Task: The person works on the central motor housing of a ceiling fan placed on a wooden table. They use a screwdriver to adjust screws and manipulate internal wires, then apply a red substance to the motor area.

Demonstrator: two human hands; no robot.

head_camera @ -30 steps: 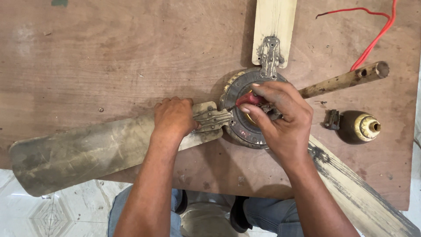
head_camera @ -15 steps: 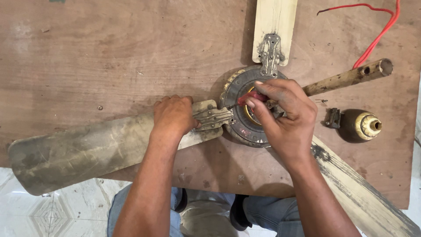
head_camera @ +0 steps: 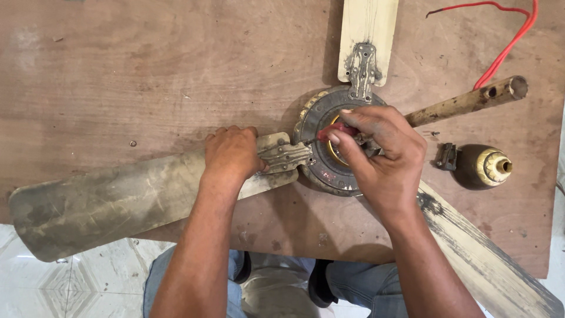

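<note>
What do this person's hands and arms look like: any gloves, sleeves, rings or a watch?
Both the left hand and the right hand are bare: no gloves, rings or watch. The forearms show no sleeves up to the frame's edge. Fingernails are short.
</note>
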